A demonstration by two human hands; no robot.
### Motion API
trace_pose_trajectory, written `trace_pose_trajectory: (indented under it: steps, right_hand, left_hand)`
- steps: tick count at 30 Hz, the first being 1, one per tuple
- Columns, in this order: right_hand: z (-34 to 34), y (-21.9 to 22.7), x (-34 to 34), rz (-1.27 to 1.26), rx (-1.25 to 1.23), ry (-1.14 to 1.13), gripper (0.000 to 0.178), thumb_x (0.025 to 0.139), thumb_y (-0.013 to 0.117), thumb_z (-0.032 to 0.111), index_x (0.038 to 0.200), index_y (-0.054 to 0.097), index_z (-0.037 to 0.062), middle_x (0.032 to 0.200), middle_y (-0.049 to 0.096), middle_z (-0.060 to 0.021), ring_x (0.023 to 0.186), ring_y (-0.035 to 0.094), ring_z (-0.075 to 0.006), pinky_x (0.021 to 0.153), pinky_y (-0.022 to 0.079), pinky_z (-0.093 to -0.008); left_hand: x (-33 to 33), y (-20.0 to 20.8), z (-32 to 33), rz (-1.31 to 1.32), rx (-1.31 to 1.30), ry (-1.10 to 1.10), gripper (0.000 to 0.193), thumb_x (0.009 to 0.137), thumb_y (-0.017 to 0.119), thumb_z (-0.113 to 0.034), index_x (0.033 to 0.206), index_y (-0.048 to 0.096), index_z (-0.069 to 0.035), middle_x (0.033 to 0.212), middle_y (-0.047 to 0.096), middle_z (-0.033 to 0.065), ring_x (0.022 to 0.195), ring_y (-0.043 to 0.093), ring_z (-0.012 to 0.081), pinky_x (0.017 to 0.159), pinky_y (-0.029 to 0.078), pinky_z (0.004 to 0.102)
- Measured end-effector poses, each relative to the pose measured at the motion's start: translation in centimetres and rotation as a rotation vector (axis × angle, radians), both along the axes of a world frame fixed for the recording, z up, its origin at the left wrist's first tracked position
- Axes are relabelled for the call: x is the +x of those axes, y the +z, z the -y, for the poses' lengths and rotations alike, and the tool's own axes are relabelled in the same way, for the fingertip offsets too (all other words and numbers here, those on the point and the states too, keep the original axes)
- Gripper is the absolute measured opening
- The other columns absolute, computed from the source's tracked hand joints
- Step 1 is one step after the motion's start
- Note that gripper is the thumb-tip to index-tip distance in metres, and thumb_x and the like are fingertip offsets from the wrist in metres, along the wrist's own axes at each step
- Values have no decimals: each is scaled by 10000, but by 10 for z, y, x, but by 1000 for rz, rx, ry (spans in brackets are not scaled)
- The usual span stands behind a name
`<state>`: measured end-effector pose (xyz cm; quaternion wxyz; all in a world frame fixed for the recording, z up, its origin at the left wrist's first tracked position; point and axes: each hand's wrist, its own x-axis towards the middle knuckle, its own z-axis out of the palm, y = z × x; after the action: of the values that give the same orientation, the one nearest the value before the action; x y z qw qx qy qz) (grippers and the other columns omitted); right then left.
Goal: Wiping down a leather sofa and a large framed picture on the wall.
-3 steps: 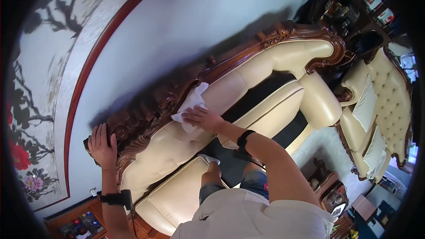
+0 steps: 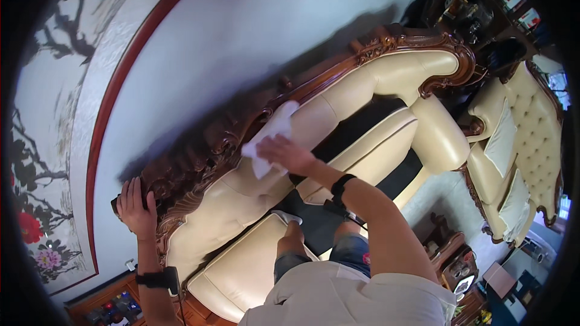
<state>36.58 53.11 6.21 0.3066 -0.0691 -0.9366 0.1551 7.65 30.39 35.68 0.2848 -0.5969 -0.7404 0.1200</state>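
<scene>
A cream leather sofa (image 2: 241, 194) with a carved dark wooden frame (image 2: 208, 145) runs diagonally before me. My right hand (image 2: 284, 154) presses a white cloth (image 2: 275, 130) against the padded backrest just below the carved top rail; the hand and cloth are slightly smeared by motion. My left hand (image 2: 136, 208) rests over the left end of the wooden frame, fingers stretched out and thumb apart. I kneel or stand among the seat parts, with my legs over a dark section of the seat.
Seat cushions (image 2: 362, 152) lie out of line, baring black base. Behind the sofa stands a pale wall (image 2: 260, 18), with a red-framed flower painting (image 2: 48, 115) at left. A tufted armchair (image 2: 528, 127) with pillows is at right, near a wooden stand (image 2: 453, 265). A shelf unit (image 2: 495, 24) fills the far right.
My right hand and the white cloth have shifted a little to the right along the backrest. The left hand stays on the frame's end.
</scene>
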Motion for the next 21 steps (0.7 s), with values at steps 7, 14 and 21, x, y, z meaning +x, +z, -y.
trace_pose_trajectory:
  steps: [7, 14, 21]
  right_hand:
    - [-151, -76, 133, 68, -229, -667, 539, 846, 516, 74, 1380, 471, 125, 1448, 433, -129, 1332, 396, -390, 1091, 338, -477]
    - [-194, -88, 115, 263, -340, -1034, 518, 839, 564, 51, 1324, 548, 231, 1446, 436, -67, 1274, 427, -379, 1035, 423, -444]
    - [-33, -17, 26, -31, -467, -656, 509, 812, 518, 9, 1306, 565, 126, 1350, 469, -171, 1172, 444, -416, 1015, 390, -485]
  left_hand:
    - [-5, -2, 5, -61, -32, 9, 420, 952, 520, -324, 1267, 586, -54, 1263, 617, 70, 1211, 546, 291, 992, 388, 447]
    - [-5, -3, 7, -61, -45, 30, 405, 952, 521, -293, 1277, 587, -60, 1276, 618, 61, 1212, 552, 276, 999, 385, 436]
    - [-11, 2, 6, -96, -18, -24, 369, 934, 570, -243, 1263, 608, -79, 1246, 639, 43, 1162, 590, 256, 961, 424, 391]
